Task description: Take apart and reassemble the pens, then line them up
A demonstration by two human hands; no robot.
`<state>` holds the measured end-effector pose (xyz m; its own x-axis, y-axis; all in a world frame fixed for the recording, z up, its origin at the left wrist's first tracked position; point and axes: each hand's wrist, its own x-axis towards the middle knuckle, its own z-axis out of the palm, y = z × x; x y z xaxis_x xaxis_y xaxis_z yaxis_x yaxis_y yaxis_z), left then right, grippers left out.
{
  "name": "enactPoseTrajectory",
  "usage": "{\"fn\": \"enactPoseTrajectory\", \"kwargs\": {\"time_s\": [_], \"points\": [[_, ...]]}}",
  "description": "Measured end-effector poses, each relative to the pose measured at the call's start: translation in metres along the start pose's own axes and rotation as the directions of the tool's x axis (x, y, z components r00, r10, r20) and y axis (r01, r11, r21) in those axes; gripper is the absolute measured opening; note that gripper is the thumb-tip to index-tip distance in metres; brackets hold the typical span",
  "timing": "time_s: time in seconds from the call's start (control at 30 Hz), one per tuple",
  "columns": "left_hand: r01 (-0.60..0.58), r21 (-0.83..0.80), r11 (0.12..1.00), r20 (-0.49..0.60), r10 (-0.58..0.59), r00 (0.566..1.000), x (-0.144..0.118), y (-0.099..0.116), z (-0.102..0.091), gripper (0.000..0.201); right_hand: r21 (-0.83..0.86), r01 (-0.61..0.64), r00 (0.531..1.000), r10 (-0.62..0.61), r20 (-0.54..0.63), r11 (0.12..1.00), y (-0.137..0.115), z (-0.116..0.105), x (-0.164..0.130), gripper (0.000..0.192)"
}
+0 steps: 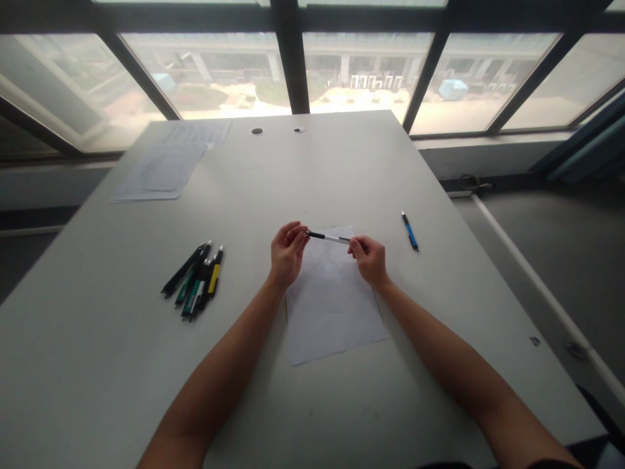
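A black and white pen point(328, 237) stretches level between my hands, above a sheet of white paper point(334, 312). My left hand point(288, 253) pinches its black tip end between thumb and fingers. At the white end with the clip, my right hand point(370, 259) is closed on the barrel. Off to the right of my right hand lies a blue and black pen point(410, 232). Left of my left hand is a loose pile of several pens point(194, 280), black with green, white and yellow parts.
A stack of printed papers point(163, 166) lies at the table's far left. Two round holes, one a cable hole point(256, 131), sit near the far edge of the white table point(342, 169). Windows with dark frames point(291, 58) stand behind it. A small dark mark point(535, 341) is near the right edge.
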<state>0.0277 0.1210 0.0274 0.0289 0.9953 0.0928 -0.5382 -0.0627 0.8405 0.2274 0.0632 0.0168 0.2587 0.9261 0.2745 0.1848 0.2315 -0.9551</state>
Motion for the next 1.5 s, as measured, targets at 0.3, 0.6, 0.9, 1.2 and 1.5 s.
{"fn": "enactPoseTrajectory", "kwargs": {"time_s": [0.3,0.6,0.9,1.2,1.5], "points": [[-0.107,0.2,0.974,-0.028,0.115,0.993,0.003,-0.001,-0.004,0.033,0.014,-0.007,1.0,0.007,0.005,1.0,0.0,0.0,0.001,0.032],[-0.193,0.395,0.898,0.016,0.203,0.979,-0.003,0.004,0.0,0.023,0.011,0.0,1.0,0.0,-0.012,1.0,0.0,0.0,0.002,0.031],[-0.205,0.492,0.846,0.059,0.203,0.977,-0.003,0.003,-0.003,0.035,0.006,-0.006,1.0,0.006,-0.005,1.0,0.002,0.001,0.002,0.03],[-0.206,0.499,0.842,0.06,0.204,0.977,-0.008,0.009,0.003,0.024,-0.017,0.004,1.0,-0.004,0.004,1.0,0.001,0.0,0.002,0.031],[-0.234,0.462,0.856,0.129,0.197,0.972,-0.01,0.008,0.004,0.035,0.018,-0.015,0.999,0.015,-0.031,1.0,0.003,0.0,0.004,0.033]]}}
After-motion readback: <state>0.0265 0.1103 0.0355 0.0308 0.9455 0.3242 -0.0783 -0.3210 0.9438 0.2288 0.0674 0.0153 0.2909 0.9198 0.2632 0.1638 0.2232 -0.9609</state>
